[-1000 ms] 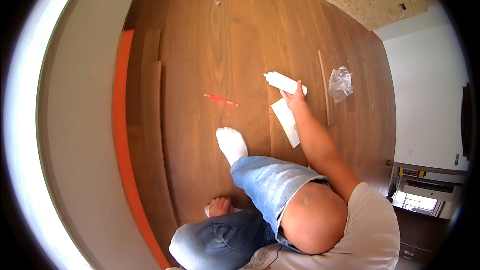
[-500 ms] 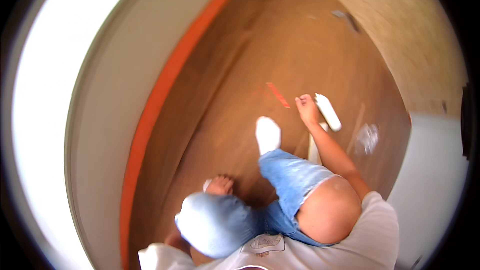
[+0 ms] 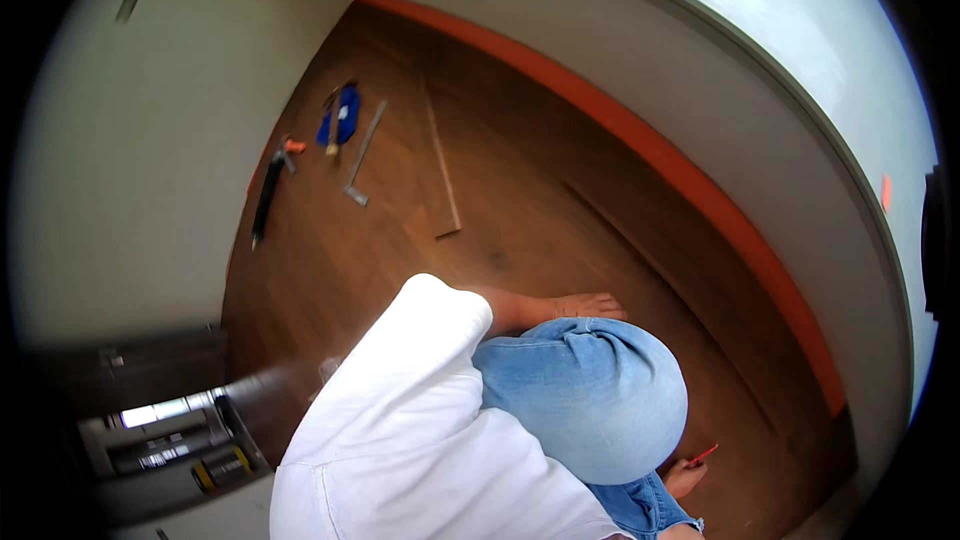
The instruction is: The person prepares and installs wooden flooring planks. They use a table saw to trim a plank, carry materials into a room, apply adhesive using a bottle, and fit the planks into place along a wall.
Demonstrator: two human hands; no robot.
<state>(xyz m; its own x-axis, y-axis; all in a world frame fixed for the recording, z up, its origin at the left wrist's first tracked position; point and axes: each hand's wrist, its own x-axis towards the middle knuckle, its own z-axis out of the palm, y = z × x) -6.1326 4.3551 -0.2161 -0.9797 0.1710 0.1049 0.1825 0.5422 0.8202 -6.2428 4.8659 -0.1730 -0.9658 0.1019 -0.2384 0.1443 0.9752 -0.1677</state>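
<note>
One red pencil is gripped in the right hand, just past the left knee; small as it looks, its length seems to slant toward the orange strip. The left hand, farther off, lies flat on the floor, grasping nothing.

Your hands: two, the left hand at the middle, the right hand at the lower right
Pencils: one, the red pencil in your right hand
Brown-handled tools: one, the brown-handled tool at your upper left
Blue bundles: one, the blue bundle beside it
Metal squares: one, the metal square
Black tools with orange ends: one black tool
Long orange strips: one orange strip, along your right
Raised boards: you cannot tell how many
</note>
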